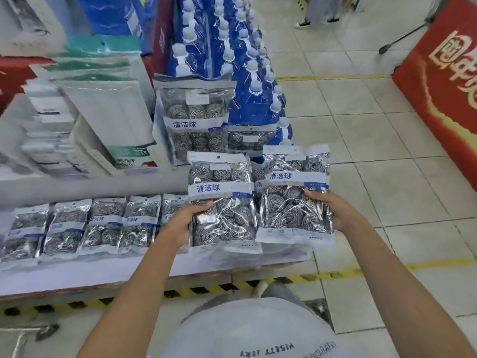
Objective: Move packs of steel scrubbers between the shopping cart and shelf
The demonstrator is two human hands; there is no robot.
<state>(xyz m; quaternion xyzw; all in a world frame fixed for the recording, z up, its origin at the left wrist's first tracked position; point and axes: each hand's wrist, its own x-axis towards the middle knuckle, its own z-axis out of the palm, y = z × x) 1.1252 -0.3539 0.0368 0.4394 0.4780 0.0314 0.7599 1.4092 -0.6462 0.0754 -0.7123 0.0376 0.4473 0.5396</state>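
The person holds one pack of steel scrubbers in each hand. The left hand (184, 223) grips the left pack (222, 200) by its lower left edge, thumb curled over the front and the fingers (189, 235) wrapped behind. The right hand (329, 211) grips the right pack (295, 192) by its lower right edge in the same pinch. Both packs are upright, side by side, over the front of the shelf (116, 270).

To the left of the left fingers, a row of laid packs (85, 226) lies flat on the shelf. Beyond the fingertips, a standing pack (192, 117) leans upright against blue bottles (247, 73).

The packs look light. Their film looks glossy and likely slippery, and the wire balls inside should yield a little. A hold across a side edge, pressing onto a ball, seems safest. No shopping cart is visible.
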